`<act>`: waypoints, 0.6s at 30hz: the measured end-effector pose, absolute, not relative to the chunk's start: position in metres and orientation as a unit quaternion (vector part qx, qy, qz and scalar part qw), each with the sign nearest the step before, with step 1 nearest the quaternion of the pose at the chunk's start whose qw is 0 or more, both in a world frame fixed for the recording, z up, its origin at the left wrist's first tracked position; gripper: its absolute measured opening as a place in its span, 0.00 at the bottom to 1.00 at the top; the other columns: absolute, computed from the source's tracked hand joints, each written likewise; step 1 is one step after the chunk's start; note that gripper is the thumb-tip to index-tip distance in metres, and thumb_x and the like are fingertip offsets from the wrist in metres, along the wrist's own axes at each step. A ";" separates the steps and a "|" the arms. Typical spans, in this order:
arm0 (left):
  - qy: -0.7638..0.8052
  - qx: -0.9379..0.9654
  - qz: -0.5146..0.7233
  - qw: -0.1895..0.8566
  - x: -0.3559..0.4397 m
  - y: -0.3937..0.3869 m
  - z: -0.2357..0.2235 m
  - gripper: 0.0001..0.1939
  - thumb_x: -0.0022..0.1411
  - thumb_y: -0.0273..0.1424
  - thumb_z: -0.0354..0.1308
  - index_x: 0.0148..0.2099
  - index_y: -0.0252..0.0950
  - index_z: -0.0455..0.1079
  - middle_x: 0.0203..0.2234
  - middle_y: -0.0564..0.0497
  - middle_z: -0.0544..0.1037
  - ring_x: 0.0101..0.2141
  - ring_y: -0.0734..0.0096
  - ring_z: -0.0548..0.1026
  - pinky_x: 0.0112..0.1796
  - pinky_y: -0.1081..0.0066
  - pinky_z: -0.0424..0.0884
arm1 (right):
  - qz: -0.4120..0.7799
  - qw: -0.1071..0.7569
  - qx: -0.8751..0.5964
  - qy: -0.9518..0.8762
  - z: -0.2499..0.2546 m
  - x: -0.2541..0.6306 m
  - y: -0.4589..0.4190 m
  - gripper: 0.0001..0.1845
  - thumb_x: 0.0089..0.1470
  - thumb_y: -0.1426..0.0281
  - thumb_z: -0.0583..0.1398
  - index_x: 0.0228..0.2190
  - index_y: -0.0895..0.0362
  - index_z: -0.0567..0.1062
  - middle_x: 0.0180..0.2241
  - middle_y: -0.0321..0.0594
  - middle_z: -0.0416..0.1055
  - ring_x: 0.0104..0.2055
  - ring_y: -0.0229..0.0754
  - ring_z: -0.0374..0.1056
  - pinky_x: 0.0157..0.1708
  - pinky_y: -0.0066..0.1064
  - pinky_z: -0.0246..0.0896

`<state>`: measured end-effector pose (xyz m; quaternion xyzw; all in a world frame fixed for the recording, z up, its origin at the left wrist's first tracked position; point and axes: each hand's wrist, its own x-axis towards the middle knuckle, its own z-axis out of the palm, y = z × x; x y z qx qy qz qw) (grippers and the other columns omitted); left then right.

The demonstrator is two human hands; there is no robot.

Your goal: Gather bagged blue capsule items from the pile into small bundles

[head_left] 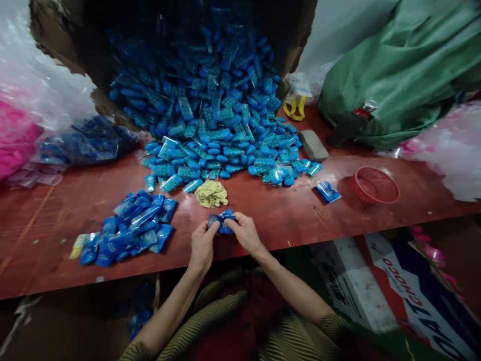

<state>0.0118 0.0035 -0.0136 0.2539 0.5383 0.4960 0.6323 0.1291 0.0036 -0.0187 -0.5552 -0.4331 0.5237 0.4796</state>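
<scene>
Just above the front part of the red table, both hands pinch a small blue printed packet (226,226). My left hand (203,245) grips its left side between thumb and fingers. On its right side, my right hand (244,233) closes near the top edge. A crumpled pale yellow cloth (211,194) lies right behind the packet. To the left is a heap of similar blue packets (131,225). Farther back, a big pile of blue clear-fronted containers with small beads (221,135) spills out of a torn cardboard box (63,40).
On the right stand a red plastic basket (376,185), a lone blue packet (327,192), a grey block (313,145) and a dark bottle (347,125). A green sack (398,75) rises behind them. Printed cartons (409,296) sit below the red table's (270,220) edge.
</scene>
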 end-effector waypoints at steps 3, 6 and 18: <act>0.521 0.207 0.488 0.669 0.016 0.006 -0.009 0.13 0.41 0.33 0.67 0.29 0.31 0.71 0.21 0.54 0.74 0.21 0.80 0.68 0.25 0.77 0.64 | 0.481 0.477 -0.584 -0.446 -0.022 0.127 0.003 0.12 0.51 0.62 0.56 0.22 0.56 0.66 0.19 0.29 0.61 0.22 0.33 0.55 0.23 0.25 0.53; 0.494 0.201 0.479 0.697 0.020 0.006 -0.005 0.12 0.40 0.32 0.67 0.28 0.31 0.71 0.21 0.54 0.73 0.20 0.80 0.68 0.24 0.77 0.65 | 0.433 0.479 -0.600 -0.472 -0.020 0.126 0.000 0.14 0.53 0.61 0.54 0.22 0.55 0.63 0.19 0.29 0.59 0.22 0.33 0.55 0.23 0.25 0.51; 0.445 0.189 0.446 0.753 0.008 0.000 0.000 0.14 0.42 0.36 0.69 0.29 0.32 0.73 0.22 0.51 0.76 0.22 0.76 0.70 0.24 0.74 0.69 | 0.564 0.444 -0.464 -0.519 0.003 0.154 0.010 0.19 0.54 0.58 0.54 0.19 0.56 0.65 0.19 0.30 0.60 0.22 0.32 0.55 0.25 0.25 0.53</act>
